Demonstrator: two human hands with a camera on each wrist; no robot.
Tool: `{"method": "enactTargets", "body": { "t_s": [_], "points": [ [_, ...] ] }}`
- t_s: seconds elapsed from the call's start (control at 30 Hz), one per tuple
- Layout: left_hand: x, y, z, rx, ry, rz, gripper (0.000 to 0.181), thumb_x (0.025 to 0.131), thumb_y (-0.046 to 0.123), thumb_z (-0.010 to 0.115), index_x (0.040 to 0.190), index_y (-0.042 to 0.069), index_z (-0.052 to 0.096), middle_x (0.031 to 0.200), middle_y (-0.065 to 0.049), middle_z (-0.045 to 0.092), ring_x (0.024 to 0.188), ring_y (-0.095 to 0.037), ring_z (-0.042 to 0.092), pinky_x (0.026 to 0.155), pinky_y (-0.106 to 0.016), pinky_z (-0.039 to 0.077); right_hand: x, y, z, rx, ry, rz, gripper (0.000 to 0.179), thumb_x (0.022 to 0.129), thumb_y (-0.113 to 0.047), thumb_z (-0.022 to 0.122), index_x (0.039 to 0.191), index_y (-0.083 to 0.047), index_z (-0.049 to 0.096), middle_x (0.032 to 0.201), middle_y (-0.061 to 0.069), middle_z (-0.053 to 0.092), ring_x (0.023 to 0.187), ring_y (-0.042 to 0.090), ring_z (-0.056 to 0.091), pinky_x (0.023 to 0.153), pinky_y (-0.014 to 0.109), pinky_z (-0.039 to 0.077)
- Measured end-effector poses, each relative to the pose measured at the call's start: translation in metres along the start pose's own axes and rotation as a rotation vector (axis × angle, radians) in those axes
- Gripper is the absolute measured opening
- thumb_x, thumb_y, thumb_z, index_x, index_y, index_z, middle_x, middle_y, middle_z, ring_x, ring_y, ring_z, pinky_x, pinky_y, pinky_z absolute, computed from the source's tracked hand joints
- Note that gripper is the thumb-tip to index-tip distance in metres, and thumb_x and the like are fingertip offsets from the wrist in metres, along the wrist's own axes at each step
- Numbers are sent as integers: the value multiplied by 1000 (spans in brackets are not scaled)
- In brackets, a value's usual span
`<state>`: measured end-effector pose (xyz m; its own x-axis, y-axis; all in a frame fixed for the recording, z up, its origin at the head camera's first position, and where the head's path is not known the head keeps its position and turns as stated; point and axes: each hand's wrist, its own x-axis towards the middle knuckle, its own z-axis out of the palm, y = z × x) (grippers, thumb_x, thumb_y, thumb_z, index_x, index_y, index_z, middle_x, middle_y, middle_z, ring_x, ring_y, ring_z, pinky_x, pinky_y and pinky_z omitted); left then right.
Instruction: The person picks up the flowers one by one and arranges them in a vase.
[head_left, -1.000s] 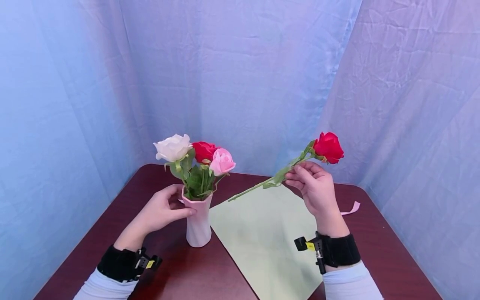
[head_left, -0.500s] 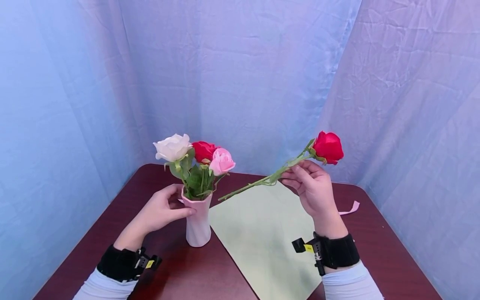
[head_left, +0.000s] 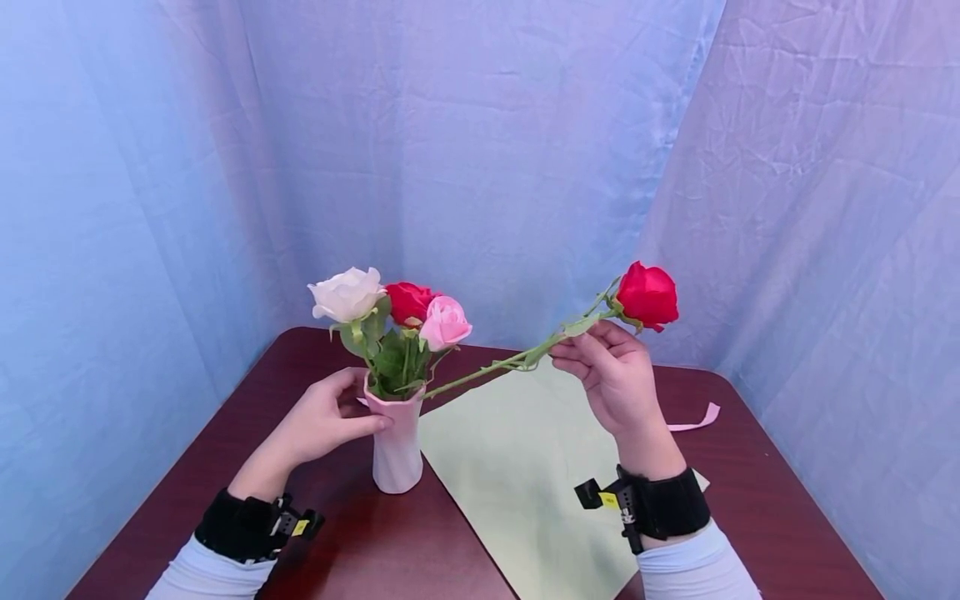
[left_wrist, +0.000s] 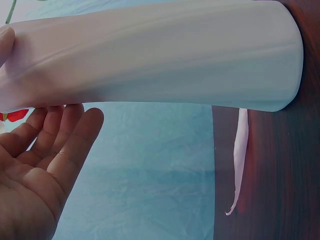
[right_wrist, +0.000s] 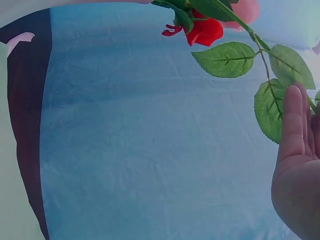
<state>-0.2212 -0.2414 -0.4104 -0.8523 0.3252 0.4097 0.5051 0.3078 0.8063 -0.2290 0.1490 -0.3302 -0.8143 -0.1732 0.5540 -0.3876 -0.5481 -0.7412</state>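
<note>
A pink-and-white vase (head_left: 397, 450) stands upright on the table, holding a white rose (head_left: 347, 295), a red rose (head_left: 409, 303) and a pink rose (head_left: 446, 323). My left hand (head_left: 330, 419) grips it near the rim, thumb in front and fingers behind; the left wrist view shows the fingertips at the vase wall (left_wrist: 160, 60). My right hand (head_left: 617, 375) pinches the leafy stem of a second red rose (head_left: 648, 296) just below the bloom. That stem slants down to the left, its lower end at the vase's right rim. Whether the tip is inside cannot be told.
A pale green sheet of paper (head_left: 525, 483) lies on the dark red-brown table (head_left: 360, 550). Pink ribbon (head_left: 701, 418) shows beyond my right wrist, and another bit of ribbon (left_wrist: 241, 160) lies behind the vase. Blue cloth (head_left: 480, 167) hangs around the table.
My right hand has moved left with the red rose, bringing the stem's lower end from over the paper to the vase rim. My left hand and the vase have stayed put.
</note>
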Motion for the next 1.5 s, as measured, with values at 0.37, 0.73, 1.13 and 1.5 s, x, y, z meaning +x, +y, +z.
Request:
{"method": "enactTargets", "body": {
  "t_s": [0.37,0.73,1.13,1.5],
  "points": [
    [0,1,0,4,1,-2,54,80,13,89,124,1,60,111,-9,67,95,-21,69,80,-33,60,3,3,11,-26,14,6,22,101,10,51,108,-1,69,98,13,73,87,26,75,79,38,60],
    [0,-1,1,-8,-3,-2,53,80,13,89,123,1,60,111,-9,66,96,-22,69,81,-32,60,9,7,23,-86,-24,3,19,99,12,54,104,1,69,94,14,72,84,27,75,78,40,61],
    [0,-1,1,0,0,2,52,80,13,89,122,1,61,110,-9,66,95,-21,69,80,-32,60,14,3,31,-105,-19,-27,18,98,13,55,102,1,68,92,14,72,81,26,75,78,40,61],
    [0,-2,0,-6,3,9,52,80,12,89,122,1,61,110,-9,67,95,-20,69,80,-32,60,15,8,37,-147,-52,-21,21,96,14,56,103,-1,69,91,13,73,79,26,75,77,42,61]
  ]
}}
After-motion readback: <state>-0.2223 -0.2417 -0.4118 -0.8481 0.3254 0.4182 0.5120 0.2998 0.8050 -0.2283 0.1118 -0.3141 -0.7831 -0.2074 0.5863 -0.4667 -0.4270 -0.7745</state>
